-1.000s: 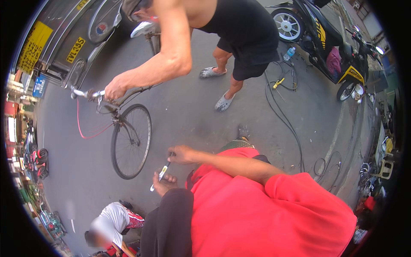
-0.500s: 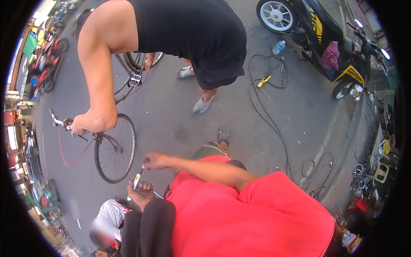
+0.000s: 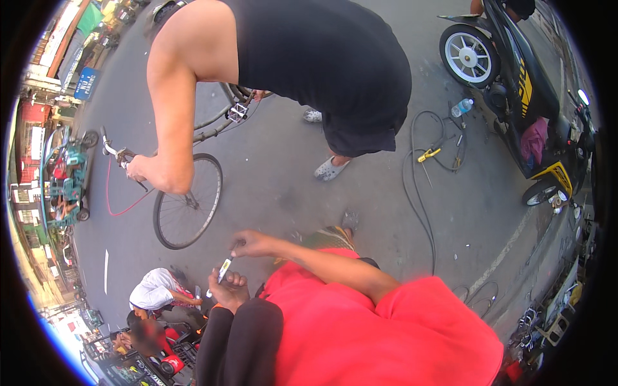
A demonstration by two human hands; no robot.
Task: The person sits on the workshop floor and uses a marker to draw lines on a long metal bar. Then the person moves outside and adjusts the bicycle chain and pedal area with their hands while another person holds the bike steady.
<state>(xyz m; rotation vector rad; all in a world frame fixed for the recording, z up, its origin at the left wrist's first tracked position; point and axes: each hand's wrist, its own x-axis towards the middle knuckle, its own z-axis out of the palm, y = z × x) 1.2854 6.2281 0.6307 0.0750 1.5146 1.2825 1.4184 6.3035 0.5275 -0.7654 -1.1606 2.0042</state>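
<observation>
My left hand (image 3: 229, 291), below a black sleeve, closes around a slim white tube (image 3: 224, 269) with a yellowish label. Just above it, my right hand (image 3: 252, 244) pinches the tube's dark upper end. Its bare forearm crosses in front of my red shirt (image 3: 367, 321). The pinching fingertips partly hide that end, so I cannot tell exactly what kind of tube or stick it is. Both hands are held at the front left of my body, above the road. The front wheel of a bicycle (image 3: 156, 222) stands beyond them.
A person in a black sleeveless top (image 3: 322, 58) leans over the bicycle, gripping its handlebar. Cable with a yellow clamp (image 3: 429, 154) lies near a water bottle (image 3: 462, 107) and a black-yellow scooter (image 3: 524, 96). People (image 3: 154, 293) sit low at left; a teal tricycle (image 3: 64, 174) is farther off.
My view has turned, so the scooter and cable appear farther right. The teal tricycle and more of the people at lower left now show. Both hands keep hold of the white tube.
</observation>
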